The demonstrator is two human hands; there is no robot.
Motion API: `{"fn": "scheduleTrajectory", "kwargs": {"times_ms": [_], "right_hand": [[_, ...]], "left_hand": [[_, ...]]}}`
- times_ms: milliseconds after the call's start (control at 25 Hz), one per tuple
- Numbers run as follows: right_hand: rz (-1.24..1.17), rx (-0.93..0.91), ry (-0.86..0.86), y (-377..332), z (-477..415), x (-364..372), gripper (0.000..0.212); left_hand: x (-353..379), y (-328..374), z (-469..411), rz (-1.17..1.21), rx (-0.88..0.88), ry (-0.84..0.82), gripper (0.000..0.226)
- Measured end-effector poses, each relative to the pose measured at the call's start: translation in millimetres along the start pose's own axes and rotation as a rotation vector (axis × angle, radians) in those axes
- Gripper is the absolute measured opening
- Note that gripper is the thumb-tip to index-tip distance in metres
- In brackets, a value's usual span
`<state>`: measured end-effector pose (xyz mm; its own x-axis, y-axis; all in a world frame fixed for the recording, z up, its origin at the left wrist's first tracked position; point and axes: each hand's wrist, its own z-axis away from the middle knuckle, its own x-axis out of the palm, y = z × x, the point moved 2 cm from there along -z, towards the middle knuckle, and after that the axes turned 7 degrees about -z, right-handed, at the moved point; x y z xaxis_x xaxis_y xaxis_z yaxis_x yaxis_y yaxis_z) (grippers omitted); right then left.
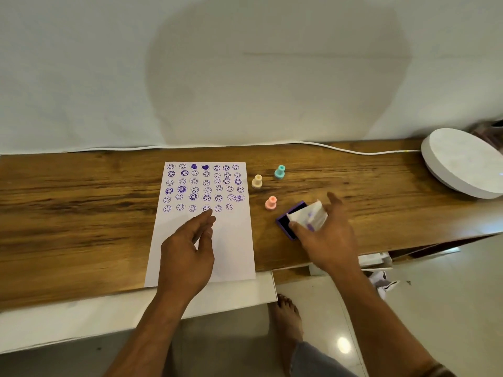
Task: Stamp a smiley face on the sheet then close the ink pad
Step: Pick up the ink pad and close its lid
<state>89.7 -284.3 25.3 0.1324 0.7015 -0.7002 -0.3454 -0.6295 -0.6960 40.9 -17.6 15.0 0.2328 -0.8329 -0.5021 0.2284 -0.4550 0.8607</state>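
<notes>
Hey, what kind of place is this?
Probably a room at home: a wooden desk against a cloth-draped wall, glossy floor tiles, a bare foot below.

Both hands reach forward: left hand [187,251] flat, fingers together; right hand [325,235] curled, gripping.

The sheet [202,227] is lying on the bench [81,213], reaching its near edge, stamped faces filling its far half. The left hand [187,254] is sitting over the sheet's near half. Right of the sheet three stamps are standing upright: one [257,182] just beside the sheet, another [279,171] further right and back, a third [271,203] nearer the person. Right of that third stamp the ink pad [289,223] is resting on the bench, its lid [309,215] tilting above it in the right hand [326,235]. A round disc [462,164] is lying at the far right end, a cable [353,151] running along the back edge.
</notes>
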Motion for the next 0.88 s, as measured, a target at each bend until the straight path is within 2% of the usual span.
{"fn": "scheduleTrajectory", "kwargs": {"times_ms": [240,560,640,720,800,880], "right_hand": [[0.126,-0.104,-0.071,14,1,24,0.108],[0.189,-0.126,-0.069,13,-1,27,0.112],[0.143,-0.11,-0.079,3,14,23,0.113],[0.036,-0.156,-0.091,-10,38,19,0.111],[-0.052,-0.254,-0.156,-21,68,18,0.108],[-0.062,-0.335,-0.256,-27,90,22,0.106]], "left_hand": [[0,5,8,-0.031,0.029,-0.017,0.04],[12,11,12,0.0,-0.028,-0.093,0.035],[18,14,13,0.12,-0.128,-0.155,0.029],[23,17,16,0.329,-0.314,-0.269,0.024],[25,22,20,0.565,-0.552,-0.429,0.034],[20,28,25,0.742,-0.687,-0.569,0.042]]}}
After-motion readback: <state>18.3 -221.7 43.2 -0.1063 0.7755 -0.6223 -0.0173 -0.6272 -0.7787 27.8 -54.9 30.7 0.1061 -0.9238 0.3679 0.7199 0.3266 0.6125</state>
